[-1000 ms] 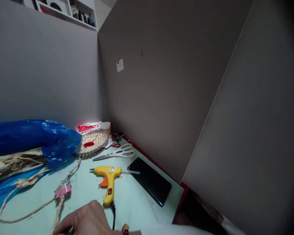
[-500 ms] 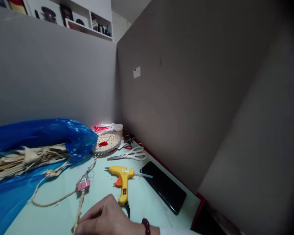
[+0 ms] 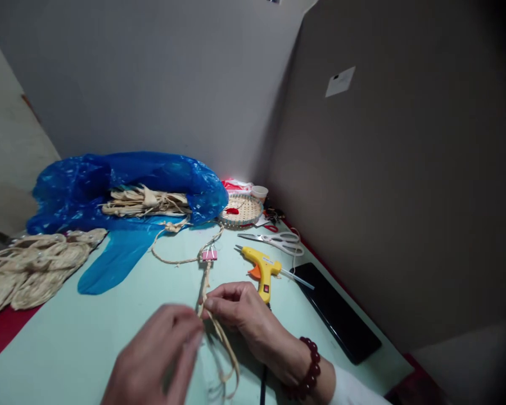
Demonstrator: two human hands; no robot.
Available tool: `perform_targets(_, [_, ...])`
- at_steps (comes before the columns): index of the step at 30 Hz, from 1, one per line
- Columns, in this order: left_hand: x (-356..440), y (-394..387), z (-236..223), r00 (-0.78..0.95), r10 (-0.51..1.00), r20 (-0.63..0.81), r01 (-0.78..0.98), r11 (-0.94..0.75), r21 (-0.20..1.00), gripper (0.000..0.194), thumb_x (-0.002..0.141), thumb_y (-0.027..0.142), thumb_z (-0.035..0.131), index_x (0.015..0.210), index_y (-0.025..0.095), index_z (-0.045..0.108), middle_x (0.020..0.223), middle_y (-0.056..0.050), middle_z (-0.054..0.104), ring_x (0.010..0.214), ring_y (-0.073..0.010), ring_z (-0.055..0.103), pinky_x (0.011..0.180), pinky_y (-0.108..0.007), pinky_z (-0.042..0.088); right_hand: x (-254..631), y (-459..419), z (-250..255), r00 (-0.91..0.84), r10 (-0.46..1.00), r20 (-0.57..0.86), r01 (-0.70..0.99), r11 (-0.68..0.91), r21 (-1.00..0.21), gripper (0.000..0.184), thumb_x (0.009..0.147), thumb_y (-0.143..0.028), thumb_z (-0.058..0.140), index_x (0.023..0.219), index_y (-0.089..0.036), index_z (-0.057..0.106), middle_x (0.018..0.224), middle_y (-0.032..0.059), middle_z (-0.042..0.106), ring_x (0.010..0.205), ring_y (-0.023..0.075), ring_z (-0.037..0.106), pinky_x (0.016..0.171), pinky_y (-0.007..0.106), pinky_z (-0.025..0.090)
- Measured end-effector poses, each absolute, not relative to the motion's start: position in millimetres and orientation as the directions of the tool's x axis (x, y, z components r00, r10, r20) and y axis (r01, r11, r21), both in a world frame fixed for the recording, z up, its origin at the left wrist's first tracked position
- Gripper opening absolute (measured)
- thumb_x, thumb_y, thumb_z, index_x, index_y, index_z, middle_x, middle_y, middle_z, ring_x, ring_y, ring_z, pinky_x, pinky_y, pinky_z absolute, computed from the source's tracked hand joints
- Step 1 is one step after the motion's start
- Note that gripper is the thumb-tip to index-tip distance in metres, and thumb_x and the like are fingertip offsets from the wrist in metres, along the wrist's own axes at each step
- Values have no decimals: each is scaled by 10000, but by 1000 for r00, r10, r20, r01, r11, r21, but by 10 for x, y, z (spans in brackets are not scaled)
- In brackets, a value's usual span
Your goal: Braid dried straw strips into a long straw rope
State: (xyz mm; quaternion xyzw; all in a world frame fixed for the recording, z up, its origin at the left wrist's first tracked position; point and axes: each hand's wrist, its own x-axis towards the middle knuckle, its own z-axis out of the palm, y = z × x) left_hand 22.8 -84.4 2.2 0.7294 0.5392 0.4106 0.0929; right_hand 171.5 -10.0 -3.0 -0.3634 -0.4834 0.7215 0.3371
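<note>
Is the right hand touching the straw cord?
Touching. The head view shows the right hand pinching the straw cord between thumb and finger, nearer than the pink clip.

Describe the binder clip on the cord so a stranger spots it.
Find the big blue plastic bag at the back. Come toward the yellow glue gun; just left of it, the binder clip grips a pale cord. Its pink body sets it apart from cord and glue gun.

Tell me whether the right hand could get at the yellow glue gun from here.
Probably yes: the right hand is close to the yellow glue gun, and nothing seems to stand between them. It appears to be pinching the straw cord, though, so would likely have to let go first.
</note>
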Motion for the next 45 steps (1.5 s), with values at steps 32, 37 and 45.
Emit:
perform_targets(32, [48,-427,-124,39,976,-214,465,172,869,243,829,388,478,666,210,450,532,99,345,536,-116,324,486,-242,219,1798,-285,14,-507,816,279,571,560,-600,177,884,-211,478,753,-183,593,667,1,601,557,114,519,526,241,311])
perform_targets(37, [14,-424,-117,103,969,-225,334,179,925,258,815,396,501,657,205,433,544,107,321,535,-99,278,483,-231,204,1779,-302,-106,-694,490,528,422,871,-253,180,873,-128,421,760,-144,560,657,25,537,517,133,443,477,281,265])
perform_targets(45, [4,-437,-143,229,929,-292,124,270,955,243,803,408,522,683,206,461,429,142,290,406,-66,187,421,-234,120,1766,-294,-125,-857,197,476,262,962,73,274,872,-30,349,728,-121,564,652,53,530,536,147,429,474,282,307])
